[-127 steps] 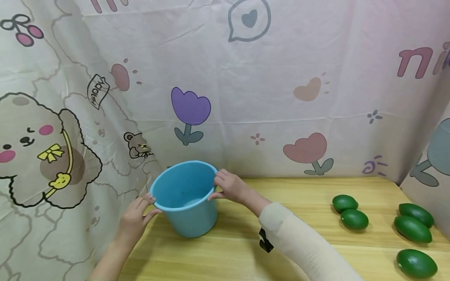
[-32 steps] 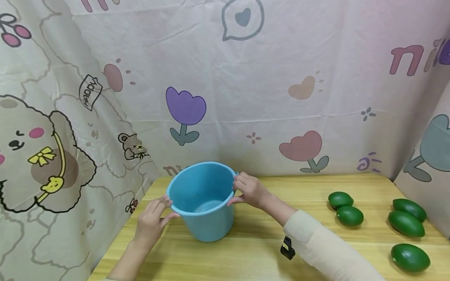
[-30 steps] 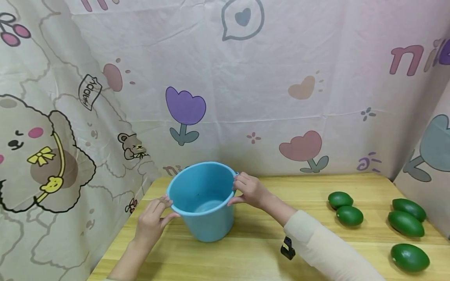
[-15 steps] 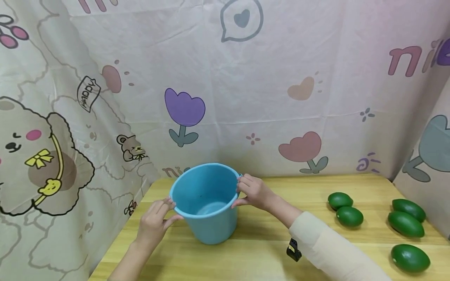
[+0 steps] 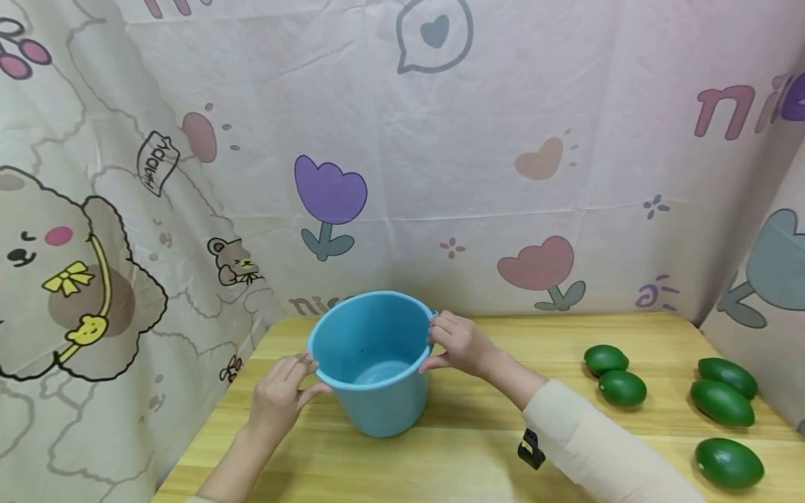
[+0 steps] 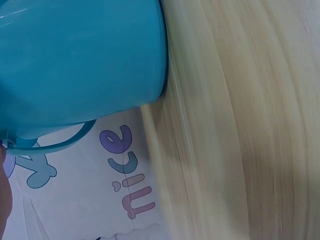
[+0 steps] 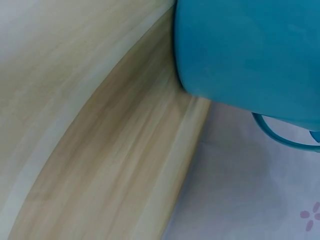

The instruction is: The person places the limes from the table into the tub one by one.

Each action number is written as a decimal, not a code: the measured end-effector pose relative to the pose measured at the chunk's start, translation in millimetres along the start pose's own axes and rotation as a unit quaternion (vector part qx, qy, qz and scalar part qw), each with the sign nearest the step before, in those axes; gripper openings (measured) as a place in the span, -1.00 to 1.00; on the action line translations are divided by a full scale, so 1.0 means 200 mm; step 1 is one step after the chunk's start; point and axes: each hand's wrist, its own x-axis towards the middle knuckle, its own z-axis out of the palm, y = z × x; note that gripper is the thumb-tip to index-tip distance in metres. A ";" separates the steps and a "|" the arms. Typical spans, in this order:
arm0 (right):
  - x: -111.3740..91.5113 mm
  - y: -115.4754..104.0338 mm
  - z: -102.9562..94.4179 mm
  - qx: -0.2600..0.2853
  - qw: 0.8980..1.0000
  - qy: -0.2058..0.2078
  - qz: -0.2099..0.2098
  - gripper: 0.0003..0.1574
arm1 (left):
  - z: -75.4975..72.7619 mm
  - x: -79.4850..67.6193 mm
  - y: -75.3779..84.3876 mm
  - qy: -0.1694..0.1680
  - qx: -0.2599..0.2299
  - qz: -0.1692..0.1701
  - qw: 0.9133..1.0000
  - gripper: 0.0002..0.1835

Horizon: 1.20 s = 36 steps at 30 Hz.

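Note:
A light blue plastic bucket [image 5: 383, 409] stands on the wooden table, its inside bare apart from a small dark speck. My left hand [image 5: 277, 397] pinches its rim on the left, thumb outside at the front. On the right, my right hand [image 5: 462, 346] grips the opposite rim near the handle joint. In the left wrist view the bucket's wall [image 6: 80, 60] fills the upper left, with its handle [image 6: 55, 146] hanging at the far side. The right wrist view shows the bucket's base [image 7: 200, 60] at the table surface; the right hand is out of that view.
Several green, avocado-like fruits lie to the right: a touching pair [image 5: 622, 388], another pair [image 5: 722, 403] farther right, and a single one [image 5: 729, 462] nearer the front. A patterned cloth [image 5: 415, 175] hangs behind and on both sides of the table [image 5: 453, 468].
Over the past few seconds the bucket has moved right along the table with both hands on its rim. In the last half second it has shifted only slightly. The green fruits have stayed put.

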 end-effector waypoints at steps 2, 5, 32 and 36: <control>-0.01 0.00 -0.01 0.000 1.000 0.000 -0.001 -0.28 | 0.01 0.00 0.00 0.004 0.003 0.002 1.000 -0.36; -0.02 0.00 -0.02 0.001 1.000 0.002 -0.005 -0.29 | 0.01 0.01 0.01 0.009 0.008 0.004 1.000 -0.35; -0.07 -0.01 -0.12 -0.004 1.000 0.018 -0.008 -0.30 | 0.04 0.06 0.08 0.010 -0.004 0.017 1.000 -0.36; -0.08 -0.01 -0.13 -0.004 1.000 0.025 -0.016 -0.31 | 0.05 0.06 0.10 0.009 -0.005 0.019 1.000 -0.36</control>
